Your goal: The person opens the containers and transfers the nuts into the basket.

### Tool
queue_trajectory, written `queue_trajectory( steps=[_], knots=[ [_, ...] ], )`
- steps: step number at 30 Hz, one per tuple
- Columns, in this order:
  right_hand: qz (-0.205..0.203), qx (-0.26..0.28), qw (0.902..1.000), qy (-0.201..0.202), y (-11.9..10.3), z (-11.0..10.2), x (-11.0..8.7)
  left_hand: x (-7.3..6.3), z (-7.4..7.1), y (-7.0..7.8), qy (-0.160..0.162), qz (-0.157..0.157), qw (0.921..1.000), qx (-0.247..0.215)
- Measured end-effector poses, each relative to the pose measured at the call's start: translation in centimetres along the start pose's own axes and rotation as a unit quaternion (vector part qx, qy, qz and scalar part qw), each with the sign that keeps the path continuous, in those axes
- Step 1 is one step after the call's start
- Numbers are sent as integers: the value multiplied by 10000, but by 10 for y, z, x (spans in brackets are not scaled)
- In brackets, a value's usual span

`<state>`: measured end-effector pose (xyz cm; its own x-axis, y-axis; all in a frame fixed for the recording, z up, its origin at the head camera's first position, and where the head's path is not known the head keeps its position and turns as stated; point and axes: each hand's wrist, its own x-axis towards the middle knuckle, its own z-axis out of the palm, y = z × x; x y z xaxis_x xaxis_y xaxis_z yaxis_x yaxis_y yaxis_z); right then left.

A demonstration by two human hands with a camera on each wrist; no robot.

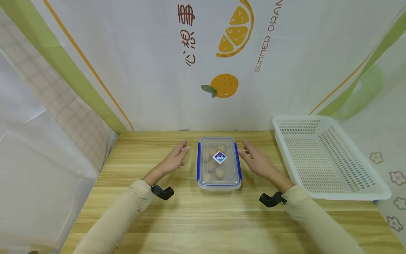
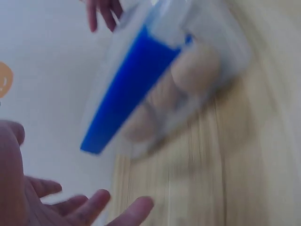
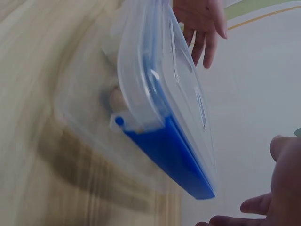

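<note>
A clear plastic food container with a blue-edged lid and blue side latches sits on the wooden table between the hands. Several round, light brown things that look like eggs show through its wall. To its left is my left hand, fingers extended and apart from the container. My right hand hovers close to the right latch, its fingers loosely bent and holding nothing. In the left wrist view the blue latch looks closed against the side. Whether the right fingertips touch the container I cannot tell.
A white perforated plastic basket stands at the right of the table. Behind the table hangs a white cloth printed with oranges. More cloth hangs along the left and right sides.
</note>
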<state>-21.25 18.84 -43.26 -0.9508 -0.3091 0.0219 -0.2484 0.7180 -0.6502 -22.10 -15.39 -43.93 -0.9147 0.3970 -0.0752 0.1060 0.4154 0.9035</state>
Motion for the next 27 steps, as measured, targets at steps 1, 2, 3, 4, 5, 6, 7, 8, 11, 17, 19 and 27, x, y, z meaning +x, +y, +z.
queue_trajectory(
  steps=[1, 2, 3, 4, 5, 6, 7, 8, 11, 17, 19, 27],
  knots=[
    [61, 99, 9999, 44, 0, 2, 0, 1, 3, 1, 14, -102, 9997, -231],
    [98, 183, 9997, 90, 0, 3, 0, 1, 6, 2, 22, -215, 9988, -448],
    [145, 258, 9995, 126, 0, 5, 1, 2, 9, 2, 34, -298, 9976, -620],
    [194, 366, 9990, 145, 0, 7, 1, 4, 13, 3, 52, -393, 9962, -780],
    [275, 487, 9983, 146, 0, 9, 1, 5, 16, 3, 86, -474, 9947, -911],
    [372, 647, 9971, 135, 0, 11, 2, 7, 19, 4, 139, -571, 9931, -1011],
    [492, 827, 9953, 113, 0, 13, 2, 8, 23, 4, 190, -657, 9917, -1085],
    [610, 993, 9932, 87, 0, 15, 2, 9, 26, 4, 263, -747, 9902, -1148],
    [953, 1398, 9856, -2, 0, 22, 3, 13, 37, 5, 498, -948, 9864, -1249],
    [1353, 1808, 9742, 22, 0, 35, 5, 21, 54, 6, 684, -1013, 9837, -1320],
    [1412, 1821, 9731, 75, 0, 38, 6, 22, 58, 6, 789, -1046, 9829, -1291],
    [1423, 1577, 9766, 339, -1, 50, 8, 25, 73, -2, 1179, -838, 9868, -722]
  ],
)
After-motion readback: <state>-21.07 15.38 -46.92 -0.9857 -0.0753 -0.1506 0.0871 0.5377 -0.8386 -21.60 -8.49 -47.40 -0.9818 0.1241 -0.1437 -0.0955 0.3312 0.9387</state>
